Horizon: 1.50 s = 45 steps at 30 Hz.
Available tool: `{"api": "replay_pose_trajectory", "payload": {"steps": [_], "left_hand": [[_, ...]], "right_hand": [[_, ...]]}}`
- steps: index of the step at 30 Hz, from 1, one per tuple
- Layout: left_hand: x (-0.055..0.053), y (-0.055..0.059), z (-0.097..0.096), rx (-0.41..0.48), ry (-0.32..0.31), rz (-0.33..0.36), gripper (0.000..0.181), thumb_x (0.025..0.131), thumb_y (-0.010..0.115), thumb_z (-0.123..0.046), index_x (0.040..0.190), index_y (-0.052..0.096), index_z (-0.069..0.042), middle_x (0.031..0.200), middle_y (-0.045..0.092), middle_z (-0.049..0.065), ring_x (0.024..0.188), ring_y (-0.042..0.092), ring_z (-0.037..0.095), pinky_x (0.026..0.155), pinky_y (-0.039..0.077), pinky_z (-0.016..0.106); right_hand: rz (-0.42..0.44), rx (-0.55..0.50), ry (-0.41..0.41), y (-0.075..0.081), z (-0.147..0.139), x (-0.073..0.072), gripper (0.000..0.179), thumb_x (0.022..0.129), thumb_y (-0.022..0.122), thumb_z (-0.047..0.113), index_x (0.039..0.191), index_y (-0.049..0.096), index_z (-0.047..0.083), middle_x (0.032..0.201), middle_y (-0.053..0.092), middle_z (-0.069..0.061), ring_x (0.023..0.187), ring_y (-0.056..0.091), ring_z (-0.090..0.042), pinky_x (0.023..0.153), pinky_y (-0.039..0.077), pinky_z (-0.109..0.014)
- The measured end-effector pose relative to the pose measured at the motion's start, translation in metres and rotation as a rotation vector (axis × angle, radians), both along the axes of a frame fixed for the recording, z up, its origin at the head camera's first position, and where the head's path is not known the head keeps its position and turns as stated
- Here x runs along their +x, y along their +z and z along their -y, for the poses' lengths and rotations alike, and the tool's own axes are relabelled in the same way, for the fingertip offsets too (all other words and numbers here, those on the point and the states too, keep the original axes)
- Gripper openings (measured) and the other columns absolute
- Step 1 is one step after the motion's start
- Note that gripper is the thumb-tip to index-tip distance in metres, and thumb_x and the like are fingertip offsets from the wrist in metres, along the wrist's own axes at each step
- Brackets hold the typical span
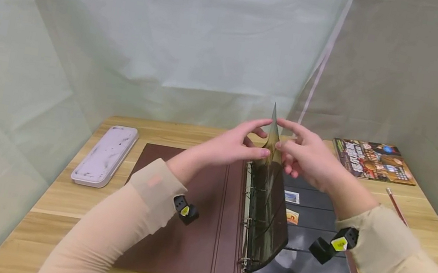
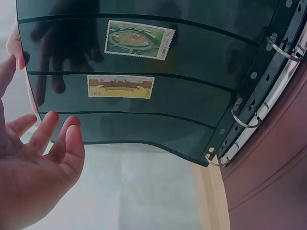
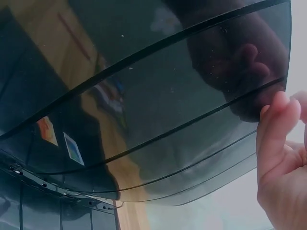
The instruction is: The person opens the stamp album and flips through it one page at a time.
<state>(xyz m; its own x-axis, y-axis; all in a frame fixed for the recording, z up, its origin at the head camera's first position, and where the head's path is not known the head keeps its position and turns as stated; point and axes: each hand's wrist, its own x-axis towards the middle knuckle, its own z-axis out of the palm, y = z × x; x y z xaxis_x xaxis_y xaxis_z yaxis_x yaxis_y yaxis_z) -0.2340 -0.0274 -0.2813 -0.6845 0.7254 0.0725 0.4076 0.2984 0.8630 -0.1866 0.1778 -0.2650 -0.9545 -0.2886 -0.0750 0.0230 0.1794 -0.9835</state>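
A ring-bound stamp album (image 1: 197,186) lies spread on the table, with a dark stock page (image 1: 273,213) raised nearly upright from its rings. My right hand (image 1: 306,158) pinches the outer edge of this page, fingertips right at the edge in the right wrist view. On the page's other side is my left hand (image 1: 228,145), fingers loosely bent, thumb and forefinger close to the same edge. A green stamp (image 2: 139,40) and a yellow stamp (image 2: 121,86) sit in strips on the side facing the left hand. Another dark page (image 1: 314,217) underneath holds a blue stamp (image 1: 292,197) and an orange stamp (image 1: 292,217).
A pale pencil case (image 1: 105,155) lies at the table's left. At the back right is a colourful book (image 1: 373,161), with a pencil (image 1: 396,206) in front of it. Metal rings (image 2: 244,120) line the album's spine. Cloth curtains (image 1: 200,41) hang behind the table.
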Motion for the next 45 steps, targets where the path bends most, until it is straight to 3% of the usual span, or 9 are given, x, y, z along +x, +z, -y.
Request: {"api": "replay_pose_trajectory", "payload": {"steps": [5, 14, 21, 30, 45], "left_hand": [[-0.001, -0.001, -0.001, 0.005, -0.010, 0.007, 0.074, 0.091, 0.061, -0.034, 0.150, 0.018, -0.024, 0.137, 0.038, 0.006, 0.104, 0.055, 0.019, 0.082, 0.049, 0.033], [0.001, 0.001, -0.002, 0.023, -0.019, 0.003, 0.074, 0.090, 0.061, -0.034, 0.150, 0.019, -0.024, 0.138, 0.039, 0.002, 0.108, 0.053, 0.020, 0.082, 0.049, 0.033], [0.002, 0.002, -0.003, 0.018, -0.005, 0.006, 0.074, 0.090, 0.061, -0.035, 0.150, 0.019, -0.025, 0.137, 0.039, 0.000, 0.109, 0.053, 0.019, 0.083, 0.048, 0.033], [0.003, 0.001, -0.004, 0.019, 0.014, -0.005, 0.078, 0.088, 0.065, -0.034, 0.150, 0.019, -0.023, 0.137, 0.038, 0.000, 0.106, 0.054, 0.018, 0.080, 0.049, 0.032], [0.005, 0.004, 0.000, 0.035, 0.029, -0.017, 0.076, 0.090, 0.062, -0.034, 0.151, 0.019, -0.021, 0.137, 0.038, 0.001, 0.108, 0.052, 0.021, 0.081, 0.049, 0.034]], "right_hand": [[0.022, -0.040, 0.013, -0.003, -0.001, 0.001, 0.065, 0.093, 0.053, 0.008, 0.150, 0.024, 0.021, 0.075, 0.048, -0.008, 0.051, 0.052, -0.013, 0.046, 0.046, -0.025], [0.020, -0.119, 0.057, -0.006, -0.003, 0.003, 0.062, 0.095, 0.055, 0.013, 0.149, 0.026, 0.019, 0.067, 0.049, -0.005, 0.051, 0.052, -0.014, 0.046, 0.046, -0.025], [0.039, -0.181, 0.092, -0.008, -0.004, 0.003, 0.065, 0.093, 0.051, 0.003, 0.150, 0.023, 0.018, 0.078, 0.055, -0.010, 0.057, 0.056, -0.015, 0.051, 0.048, -0.025], [-0.031, -0.164, 0.121, -0.014, -0.004, 0.000, 0.070, 0.092, 0.056, 0.002, 0.151, 0.021, 0.016, 0.081, 0.057, -0.008, 0.058, 0.053, -0.011, 0.051, 0.044, -0.021], [-0.072, -0.183, 0.105, -0.018, 0.001, -0.004, 0.069, 0.092, 0.058, 0.005, 0.150, 0.022, 0.013, 0.080, 0.056, -0.004, 0.055, 0.047, -0.008, 0.049, 0.037, -0.019]]}}
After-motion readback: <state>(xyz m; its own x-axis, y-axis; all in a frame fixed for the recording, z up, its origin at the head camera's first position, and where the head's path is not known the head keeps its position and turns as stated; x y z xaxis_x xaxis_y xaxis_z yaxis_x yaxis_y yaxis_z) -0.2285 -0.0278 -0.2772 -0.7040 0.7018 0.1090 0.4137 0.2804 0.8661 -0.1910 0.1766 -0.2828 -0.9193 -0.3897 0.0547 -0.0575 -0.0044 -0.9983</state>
